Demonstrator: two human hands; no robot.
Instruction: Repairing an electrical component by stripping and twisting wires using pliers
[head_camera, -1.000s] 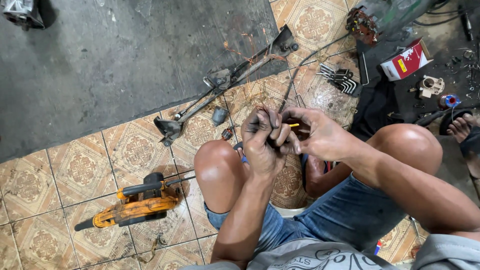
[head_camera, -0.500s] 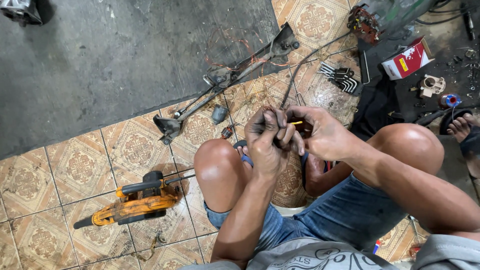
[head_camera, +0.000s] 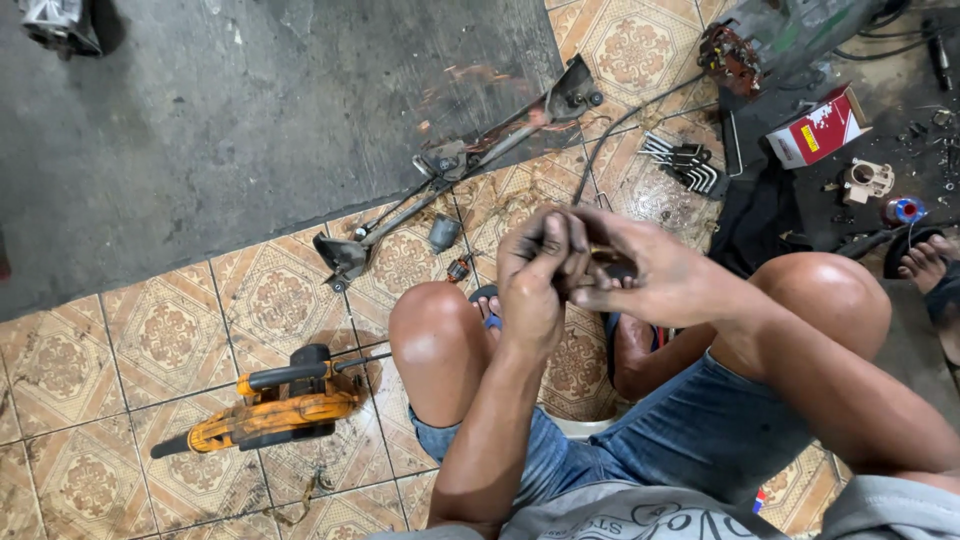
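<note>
My two grease-stained hands meet above my bare knees. My left hand (head_camera: 530, 275) is curled with its fingers closed round a small dark part (head_camera: 592, 262). The fingertips of my right hand (head_camera: 655, 275) pinch the same part from the right. Most of the part is hidden by the fingers, so its shape cannot be made out. I sit low over a patterned tile floor (head_camera: 90, 370), in blue denim shorts.
An orange power tool (head_camera: 270, 415) lies on the tiles at left. A long metal linkage (head_camera: 460, 165) lies beyond my hands. A set of hex keys (head_camera: 690, 165), a red-and-white box (head_camera: 818, 128) and small parts sit at right, beside another person's sandalled foot (head_camera: 925, 262).
Both hands stayed together and turned slightly on the part. The small yellow tip seen by my right fingers earlier no longer shows.
</note>
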